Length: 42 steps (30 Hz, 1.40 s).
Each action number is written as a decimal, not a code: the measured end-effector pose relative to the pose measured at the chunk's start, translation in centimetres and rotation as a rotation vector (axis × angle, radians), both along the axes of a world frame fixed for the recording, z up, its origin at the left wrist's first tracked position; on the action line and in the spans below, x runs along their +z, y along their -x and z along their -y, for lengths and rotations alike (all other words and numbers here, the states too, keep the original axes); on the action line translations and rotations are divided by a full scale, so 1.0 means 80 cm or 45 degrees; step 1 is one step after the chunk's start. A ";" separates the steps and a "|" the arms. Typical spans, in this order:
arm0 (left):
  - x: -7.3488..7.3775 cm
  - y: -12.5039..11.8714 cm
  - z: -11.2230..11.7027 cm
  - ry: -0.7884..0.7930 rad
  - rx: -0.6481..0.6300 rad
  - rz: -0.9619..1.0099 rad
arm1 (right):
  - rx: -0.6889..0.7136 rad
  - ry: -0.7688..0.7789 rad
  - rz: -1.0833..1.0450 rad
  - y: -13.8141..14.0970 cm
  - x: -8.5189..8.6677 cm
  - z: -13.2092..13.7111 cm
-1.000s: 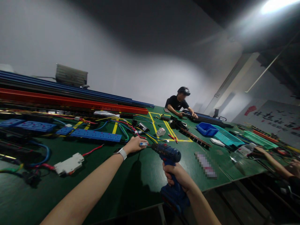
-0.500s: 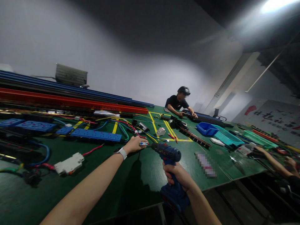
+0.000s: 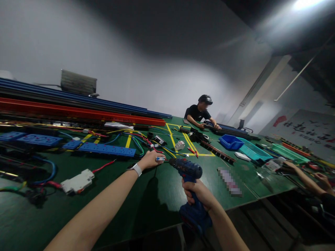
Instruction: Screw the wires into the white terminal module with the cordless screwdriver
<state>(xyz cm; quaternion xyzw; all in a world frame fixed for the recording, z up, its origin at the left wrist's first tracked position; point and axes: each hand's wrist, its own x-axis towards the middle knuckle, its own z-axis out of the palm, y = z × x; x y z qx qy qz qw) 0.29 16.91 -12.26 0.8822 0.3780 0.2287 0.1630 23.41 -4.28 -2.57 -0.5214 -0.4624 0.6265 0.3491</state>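
My right hand (image 3: 197, 193) grips a blue cordless drill (image 3: 190, 170) by its handle, with a finger near the trigger. Its chuck points left toward my left hand (image 3: 150, 160). Between the fingers of that hand is a small white-and-blue block (image 3: 160, 158), its kind too small to tell. The drill's tip is close to this block; whether they touch I cannot tell. Just beyond lie coloured wires (image 3: 138, 141) and a white circuit breaker (image 3: 179, 145). A larger white breaker (image 3: 78, 182) with a red wire rests left of my forearm.
Blue socket strips (image 3: 107, 150) and a long orange rail (image 3: 104, 115) lie on the green table (image 3: 115, 195). To the right are a blue bin (image 3: 230, 143), a teal tray (image 3: 252, 151) and a copper strip (image 3: 217, 151). One person (image 3: 200, 111) works opposite; another's arm (image 3: 305, 178) reaches in at right.
Both hands, the block and the drill stay almost in place. The view has shifted very slightly.
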 end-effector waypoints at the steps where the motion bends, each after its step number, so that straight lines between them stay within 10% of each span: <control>1: 0.000 0.000 0.000 0.004 -0.001 0.002 | 0.006 0.002 0.001 0.000 0.000 0.000; 42: -0.002 0.000 0.000 0.014 -0.020 0.008 | 0.031 0.022 0.028 -0.002 0.000 -0.003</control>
